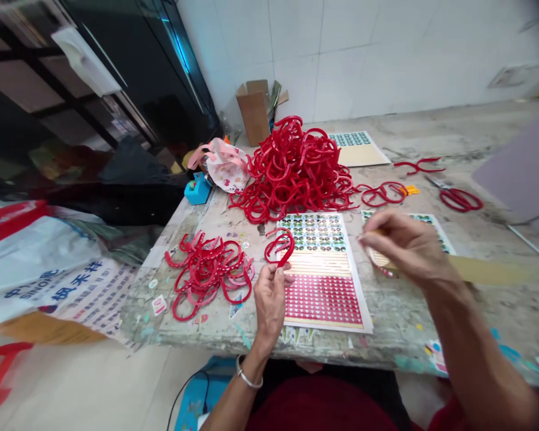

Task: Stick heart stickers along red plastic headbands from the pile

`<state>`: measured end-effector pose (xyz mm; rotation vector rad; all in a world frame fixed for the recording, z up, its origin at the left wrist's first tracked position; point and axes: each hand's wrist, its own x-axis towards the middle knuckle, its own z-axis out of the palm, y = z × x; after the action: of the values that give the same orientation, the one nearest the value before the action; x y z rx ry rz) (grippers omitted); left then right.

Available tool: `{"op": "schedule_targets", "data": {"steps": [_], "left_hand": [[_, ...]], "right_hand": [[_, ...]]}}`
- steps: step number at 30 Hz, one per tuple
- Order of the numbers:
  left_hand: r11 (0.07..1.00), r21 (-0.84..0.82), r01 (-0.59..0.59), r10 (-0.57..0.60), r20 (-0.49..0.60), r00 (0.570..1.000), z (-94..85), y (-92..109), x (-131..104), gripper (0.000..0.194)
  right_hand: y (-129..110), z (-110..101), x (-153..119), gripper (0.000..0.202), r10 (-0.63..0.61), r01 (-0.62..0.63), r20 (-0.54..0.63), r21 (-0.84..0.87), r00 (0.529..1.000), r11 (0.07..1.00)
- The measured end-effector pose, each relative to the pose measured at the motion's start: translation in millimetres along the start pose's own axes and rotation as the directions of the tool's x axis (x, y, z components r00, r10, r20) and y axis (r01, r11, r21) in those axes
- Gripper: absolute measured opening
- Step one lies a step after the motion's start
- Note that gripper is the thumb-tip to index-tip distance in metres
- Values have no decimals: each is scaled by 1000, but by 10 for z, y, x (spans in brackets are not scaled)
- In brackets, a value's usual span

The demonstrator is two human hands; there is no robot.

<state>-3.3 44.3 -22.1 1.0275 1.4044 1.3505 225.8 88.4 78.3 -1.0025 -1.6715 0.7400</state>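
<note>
My left hand pinches a red curved band by its lower end, above the left edge of a sticker sheet. That sheet has rows of green-and-black stickers at the top, bare backing in the middle and red stickers with pale marks below. To the right, my right hand is raised with its thumb and forefinger closed on a thin sticker strip, which curls down with red marks at its lower end. A blurred yellowish strip stretches out behind the right wrist.
A tall heap of red bands stands at the back, a smaller pile at left. Red-handled scissors lie right, near another sticker sheet. A blue tape dispenser, patterned bag and cardboard box stand back left.
</note>
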Motion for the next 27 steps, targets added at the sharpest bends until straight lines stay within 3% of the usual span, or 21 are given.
{"op": "schedule_targets", "data": {"steps": [2,5,9,12,15,18,23,25,27], "left_hand": [[991,-133,16,-2,104,995,53,295,-49,18],[964,-256,74,-5,258,966,143,624,-72,18],[951,-298,83,-3,260,965,220,731,-47,16],[948,-312,65,0,205,979,232,690,-24,15],[925,-374,67,-5,164,986,216,675,3,13],[892,-447,68,-22,108,994,193,705,33,12],[852,-514,100,-32,140,990,227,735,21,10],[838,-531,123,-42,163,986,267,729,-18,8],[835,-530,145,-51,189,981,299,722,-66,8]], "right_hand": [[50,152,9,14,-29,58,197,-142,980,988],[61,345,21,11,-115,195,305,-247,945,949],[5,442,74,11,-173,315,375,-360,911,878],[-2,459,95,19,-193,336,301,-549,934,765],[92,511,-20,31,-150,183,107,-664,983,725],[294,638,-312,28,15,-13,-1,-545,1000,838],[498,914,-728,24,249,-238,31,-190,968,952],[443,980,-723,28,390,-390,25,134,920,911],[358,1012,-646,25,508,-461,24,457,861,760]]}}
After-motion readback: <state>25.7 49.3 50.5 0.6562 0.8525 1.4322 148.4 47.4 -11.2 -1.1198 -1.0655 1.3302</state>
